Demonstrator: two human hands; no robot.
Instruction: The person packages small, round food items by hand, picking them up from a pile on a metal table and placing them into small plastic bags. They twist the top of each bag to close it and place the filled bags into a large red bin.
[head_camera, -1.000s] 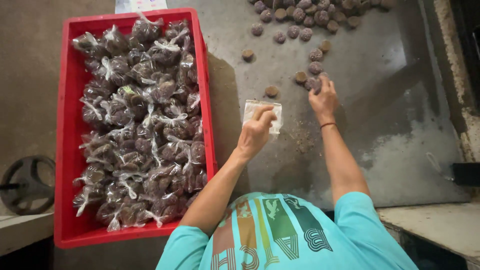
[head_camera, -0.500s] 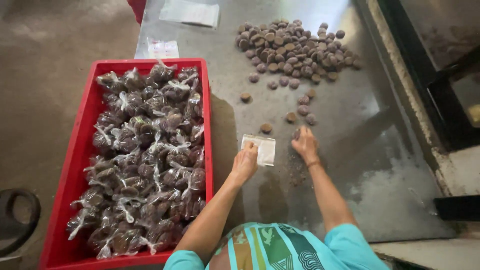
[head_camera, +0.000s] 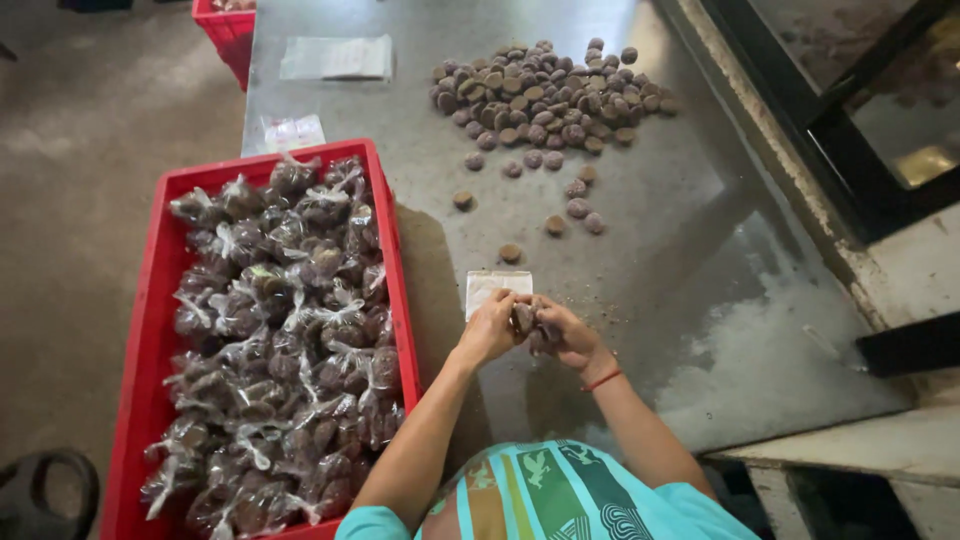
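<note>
My left hand (head_camera: 490, 327) and my right hand (head_camera: 566, 333) meet at the near edge of a grey metal table (head_camera: 660, 240). Between them they hold a few brown round discs (head_camera: 524, 318). A small clear plastic bag (head_camera: 497, 284) lies flat on the table, just beyond my left fingers. A heap of the same brown discs (head_camera: 548, 93) sits at the far middle of the table, and loose discs (head_camera: 572, 209) trail from it toward my hands. A red band circles my right wrist.
A red plastic crate (head_camera: 143, 330) full of tied clear bags of brown discs (head_camera: 280, 330) stands left of the table. Flat plastic bags (head_camera: 335, 58) lie at the table's far left. Another red crate (head_camera: 225, 25) is behind. A dark frame (head_camera: 800, 100) runs along the right.
My right hand has drawn back from the loose discs and joined my left hand, now with discs held between them. My left hand has lifted off the flat bag. The view has shifted.
</note>
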